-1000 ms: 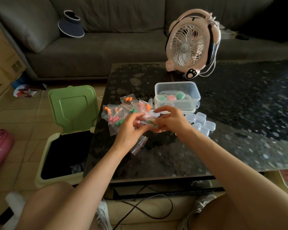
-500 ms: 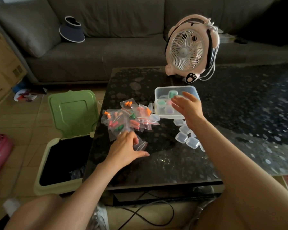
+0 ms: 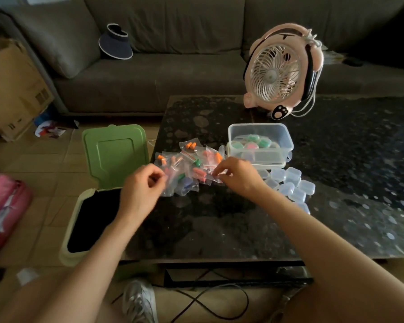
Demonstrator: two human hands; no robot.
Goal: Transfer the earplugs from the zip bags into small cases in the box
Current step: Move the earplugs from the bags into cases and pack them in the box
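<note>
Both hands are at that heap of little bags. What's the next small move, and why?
Probably lift one zip bag clear of the pile and open its seal. The right hand seems to pinch its edge, the left hand is curled beside the pile. Empty cases wait beside the box, which already holds filled ones.

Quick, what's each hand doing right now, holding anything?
Left hand: fingers curled beside the zip bags; grip cannot be told.
Right hand: pinching a zip bag.
</note>
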